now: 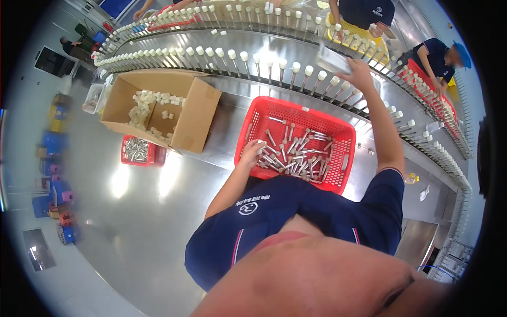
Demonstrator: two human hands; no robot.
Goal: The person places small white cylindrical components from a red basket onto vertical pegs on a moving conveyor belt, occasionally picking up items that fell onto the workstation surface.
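Note:
My left hand is at the left rim of a red perforated basket, its fingers closed on a small white piece. Inside the basket lie many short silver rods with brownish ends, heaped in different directions. My right hand is stretched far out over the curved conveyor line. It grips a translucent, box-like plastic piece, smeared by motion. Beneath and beside it run rows of upright metal pins topped with white cylindrical pieces.
Left of the basket stands an open cardboard box with loose white foam-like pieces. A small red basket of silver parts sits beyond it. Co-workers stand across the line by yellow and red baskets. A bottle lies at right.

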